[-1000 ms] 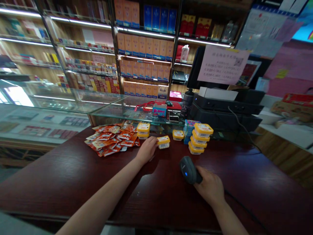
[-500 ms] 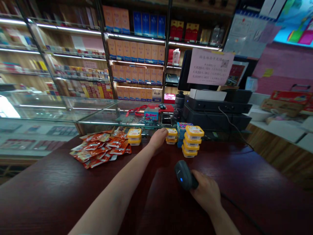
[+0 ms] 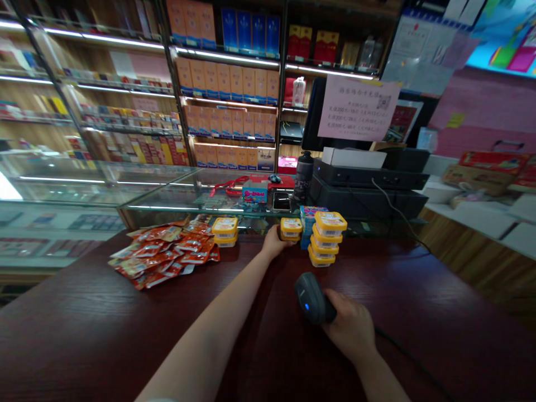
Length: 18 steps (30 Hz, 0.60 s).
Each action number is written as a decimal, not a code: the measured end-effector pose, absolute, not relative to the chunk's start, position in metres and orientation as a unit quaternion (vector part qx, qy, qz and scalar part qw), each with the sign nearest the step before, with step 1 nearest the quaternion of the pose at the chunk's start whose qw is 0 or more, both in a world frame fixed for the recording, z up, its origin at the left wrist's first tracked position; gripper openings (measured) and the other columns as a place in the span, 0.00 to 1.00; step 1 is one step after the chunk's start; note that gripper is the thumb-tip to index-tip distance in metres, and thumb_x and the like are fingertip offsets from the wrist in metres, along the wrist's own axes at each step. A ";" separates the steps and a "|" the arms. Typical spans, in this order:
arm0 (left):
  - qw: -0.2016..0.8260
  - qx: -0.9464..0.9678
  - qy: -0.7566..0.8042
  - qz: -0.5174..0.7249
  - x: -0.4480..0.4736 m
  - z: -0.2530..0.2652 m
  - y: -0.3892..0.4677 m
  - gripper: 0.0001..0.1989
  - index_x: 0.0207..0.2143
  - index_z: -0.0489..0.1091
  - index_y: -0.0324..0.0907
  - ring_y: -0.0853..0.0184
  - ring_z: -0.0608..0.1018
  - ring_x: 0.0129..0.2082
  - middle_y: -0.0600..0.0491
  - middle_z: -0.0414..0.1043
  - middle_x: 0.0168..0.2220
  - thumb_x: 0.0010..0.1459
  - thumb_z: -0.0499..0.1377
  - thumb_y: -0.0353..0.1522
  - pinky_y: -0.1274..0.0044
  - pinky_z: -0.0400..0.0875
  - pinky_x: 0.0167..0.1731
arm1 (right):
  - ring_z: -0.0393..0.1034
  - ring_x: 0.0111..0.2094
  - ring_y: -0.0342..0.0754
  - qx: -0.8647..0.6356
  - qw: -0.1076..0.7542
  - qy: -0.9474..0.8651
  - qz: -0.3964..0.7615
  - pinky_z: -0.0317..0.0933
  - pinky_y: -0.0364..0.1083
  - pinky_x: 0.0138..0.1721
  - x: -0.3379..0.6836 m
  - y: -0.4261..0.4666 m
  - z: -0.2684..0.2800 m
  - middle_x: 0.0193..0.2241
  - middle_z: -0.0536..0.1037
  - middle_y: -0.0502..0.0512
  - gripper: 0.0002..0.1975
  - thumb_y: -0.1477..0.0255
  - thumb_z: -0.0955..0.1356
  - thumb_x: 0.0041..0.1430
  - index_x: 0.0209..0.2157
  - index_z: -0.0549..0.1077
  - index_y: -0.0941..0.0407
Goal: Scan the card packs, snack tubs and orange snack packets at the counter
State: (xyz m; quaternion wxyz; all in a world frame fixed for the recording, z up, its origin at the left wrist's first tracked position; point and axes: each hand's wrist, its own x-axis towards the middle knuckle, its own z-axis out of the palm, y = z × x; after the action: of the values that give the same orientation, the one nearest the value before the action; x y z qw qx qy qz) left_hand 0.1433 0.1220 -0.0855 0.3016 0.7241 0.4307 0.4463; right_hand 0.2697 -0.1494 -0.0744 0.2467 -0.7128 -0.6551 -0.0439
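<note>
My left hand (image 3: 276,243) reaches across the brown counter to a short stack of yellow-lidded plastic tubs (image 3: 291,226). Its thumb lies along the front of the lower tub, and the other fingers are mostly hidden at the stack's left side. My right hand (image 3: 350,324) is closed around the handle of a dark barcode scanner (image 3: 310,297) with a lit blue light, its head tilted toward the left. Right of my left hand stands a taller stack of the same tubs (image 3: 326,239), next to a blue patterned box (image 3: 307,223).
Orange snack packets (image 3: 163,251) lie heaped at the left, beside another small tub stack (image 3: 225,231). Behind runs a glass display counter (image 3: 167,192) with a phone (image 3: 281,200) and a dark bottle (image 3: 303,176). A cable (image 3: 408,357) trails from the scanner at right.
My left hand has moved down from the top edge of the short tub stack to its lower left side. My right hand keeps the scanner in nearly the same place. The view has shifted slightly.
</note>
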 end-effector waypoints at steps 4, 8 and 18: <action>0.329 0.708 0.427 0.457 0.146 -0.095 0.139 0.36 0.46 0.67 0.36 0.58 0.74 0.46 0.44 0.70 0.46 0.30 0.73 0.27 0.65 0.67 0.49 | 0.73 0.35 0.49 -0.715 0.245 -0.654 -0.036 0.59 0.44 0.35 0.270 -0.149 -0.074 0.34 0.79 0.53 0.16 0.76 0.65 0.47 0.40 0.73 0.53; 0.307 0.731 0.406 0.454 0.140 -0.099 0.143 0.34 0.45 0.69 0.37 0.58 0.74 0.46 0.46 0.71 0.44 0.32 0.73 0.30 0.65 0.68 0.49 | 0.73 0.35 0.49 -0.717 0.244 -0.652 -0.035 0.59 0.44 0.35 0.270 -0.148 -0.073 0.35 0.79 0.53 0.15 0.75 0.64 0.47 0.40 0.73 0.53; 0.337 0.735 0.346 0.476 0.136 -0.096 0.125 0.34 0.49 0.68 0.38 0.59 0.74 0.47 0.45 0.71 0.47 0.37 0.71 0.35 0.66 0.67 0.51 | 0.74 0.34 0.49 -0.721 0.242 -0.647 -0.047 0.59 0.44 0.35 0.269 -0.148 -0.072 0.33 0.80 0.51 0.15 0.75 0.65 0.47 0.38 0.73 0.52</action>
State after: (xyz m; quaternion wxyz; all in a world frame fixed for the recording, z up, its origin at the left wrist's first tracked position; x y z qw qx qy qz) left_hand 0.1357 0.1253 -0.0958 0.3368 0.7353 0.3458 0.4757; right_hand 0.2694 -0.1484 -0.0723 0.2423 -0.7210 -0.6475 -0.0471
